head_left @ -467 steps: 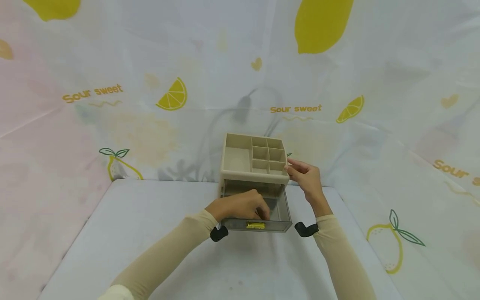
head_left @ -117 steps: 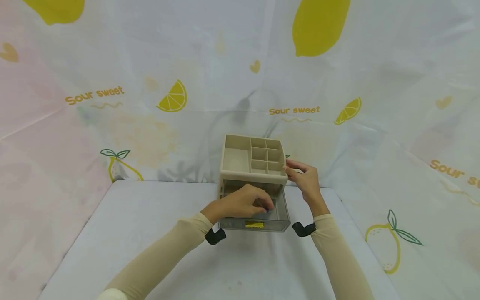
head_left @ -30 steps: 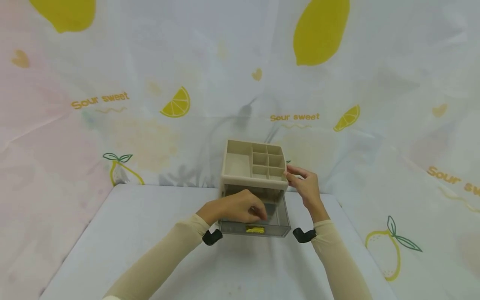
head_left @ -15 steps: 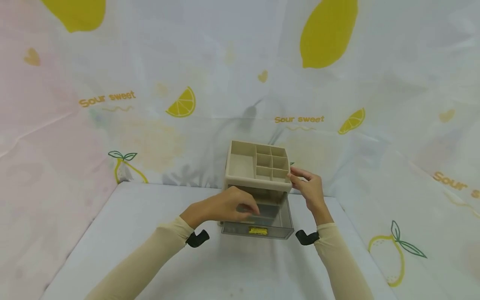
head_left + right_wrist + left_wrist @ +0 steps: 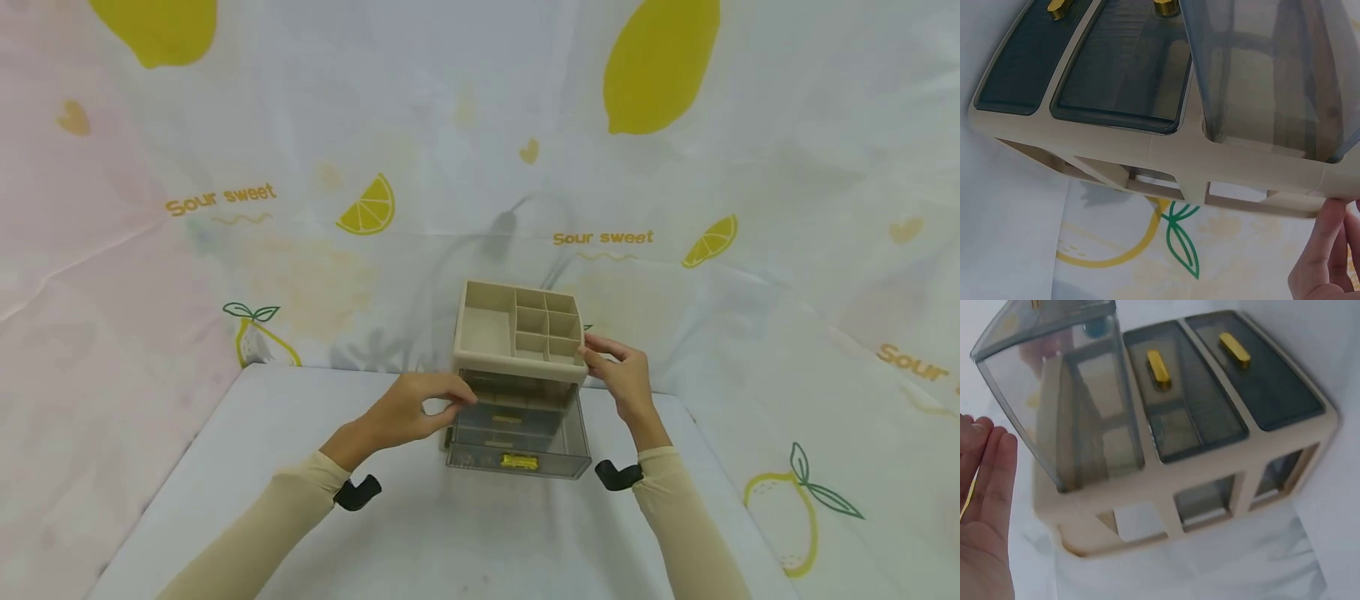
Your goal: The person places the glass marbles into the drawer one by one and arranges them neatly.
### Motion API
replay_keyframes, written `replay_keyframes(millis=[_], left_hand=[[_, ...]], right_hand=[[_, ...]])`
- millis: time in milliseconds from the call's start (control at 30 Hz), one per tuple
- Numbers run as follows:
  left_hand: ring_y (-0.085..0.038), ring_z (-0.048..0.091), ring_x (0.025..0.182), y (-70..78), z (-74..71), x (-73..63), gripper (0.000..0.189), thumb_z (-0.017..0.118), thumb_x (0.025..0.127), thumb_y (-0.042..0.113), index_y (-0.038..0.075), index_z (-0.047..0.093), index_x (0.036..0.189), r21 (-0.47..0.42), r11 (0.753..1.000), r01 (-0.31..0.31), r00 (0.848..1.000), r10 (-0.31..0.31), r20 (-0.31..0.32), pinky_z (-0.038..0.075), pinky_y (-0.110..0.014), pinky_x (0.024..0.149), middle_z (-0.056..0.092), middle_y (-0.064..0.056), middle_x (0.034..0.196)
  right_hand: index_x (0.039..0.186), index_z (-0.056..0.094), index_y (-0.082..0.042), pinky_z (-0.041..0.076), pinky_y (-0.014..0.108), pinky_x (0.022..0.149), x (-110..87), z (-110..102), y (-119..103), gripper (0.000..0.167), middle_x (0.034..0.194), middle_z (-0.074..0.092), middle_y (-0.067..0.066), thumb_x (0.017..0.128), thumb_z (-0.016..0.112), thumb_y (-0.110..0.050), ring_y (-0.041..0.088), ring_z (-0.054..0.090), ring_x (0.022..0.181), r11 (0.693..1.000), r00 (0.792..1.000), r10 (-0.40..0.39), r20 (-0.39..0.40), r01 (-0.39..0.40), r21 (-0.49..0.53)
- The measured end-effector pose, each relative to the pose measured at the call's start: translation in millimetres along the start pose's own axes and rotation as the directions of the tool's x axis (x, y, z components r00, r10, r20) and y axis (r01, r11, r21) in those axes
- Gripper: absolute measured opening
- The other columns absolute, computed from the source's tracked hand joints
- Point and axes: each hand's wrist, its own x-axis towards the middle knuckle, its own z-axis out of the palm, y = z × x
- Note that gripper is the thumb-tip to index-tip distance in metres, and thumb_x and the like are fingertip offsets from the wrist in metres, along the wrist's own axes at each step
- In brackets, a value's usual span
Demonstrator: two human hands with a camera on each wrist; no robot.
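A beige desktop drawer organizer point(image 5: 517, 364) stands on the table, its top smoky clear drawer point(image 5: 555, 463) pulled out. In the left wrist view, a small teal thing point(image 5: 1095, 327) shows through that drawer. My left hand point(image 5: 408, 410) hovers at the drawer's left edge, thumb and index fingertips close together; nothing clear shows between them. In the left wrist view, its fingers point(image 5: 999, 472) look fairly straight, apart from the organizer. My right hand point(image 5: 622, 375) grips the organizer's upper right edge; in the right wrist view, the thumb point(image 5: 1329, 222) touches the side frame.
Two lower drawers point(image 5: 1188, 394) with gold handles are pushed in. Open compartments point(image 5: 531, 320) divide the organizer's top. A white table point(image 5: 315, 425) lies beneath, and a lemon-print cloth point(image 5: 420, 167) hangs behind and at both sides.
Earlier, my left hand was down inside the pulled-out drawer. It has lifted out and moved left to the drawer's edge. My right hand has stayed at the organizer's right side.
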Motion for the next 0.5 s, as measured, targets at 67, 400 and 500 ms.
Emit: replay_keyframes(millis=[67,400,500], left_hand=[[-0.013,0.067,0.092,-1.6,-5.0,-8.2,0.033,0.07,0.08,-0.012,0.008,0.069,0.106,0.015,1.0,0.026,0.998,-0.026,-0.049,0.056,-0.021,0.079,0.069,-0.001,0.105],[-0.021,0.068,0.088,-26.3,-14.2,-71.3,0.033,0.069,0.076,-0.018,0.005,0.066,0.1,0.098,0.96,0.263,0.964,-0.258,-0.06,0.057,-0.022,0.075,0.068,-0.005,0.097],[-0.02,0.068,0.087,-35.8,-14.5,-93.9,0.03,0.069,0.078,-0.017,0.005,0.066,0.098,0.108,0.928,0.356,0.934,-0.358,0.003,0.058,-0.023,0.074,0.068,-0.005,0.095]], right_hand=[[0.125,0.063,0.005,0.057,0.022,0.077,-0.1,0.0,-0.6,0.041,0.126,0.059,0.022,0.089,0.073,-0.012,0.007,0.066,0.089,1.0,1.0,-0.002,0.005,0.002,0.003],[0.125,0.062,0.006,0.057,0.022,0.076,0.5,-1.2,-1.1,0.042,0.119,0.062,0.016,0.088,0.073,-0.01,0.01,0.068,0.087,1.0,1.0,-0.005,0.002,0.005,0.014],[0.123,0.063,0.007,0.057,0.023,0.076,0.6,-0.6,0.3,0.041,0.116,0.064,0.014,0.088,0.074,-0.01,0.01,0.068,0.085,1.0,1.0,-0.003,-0.007,0.003,0.023]])
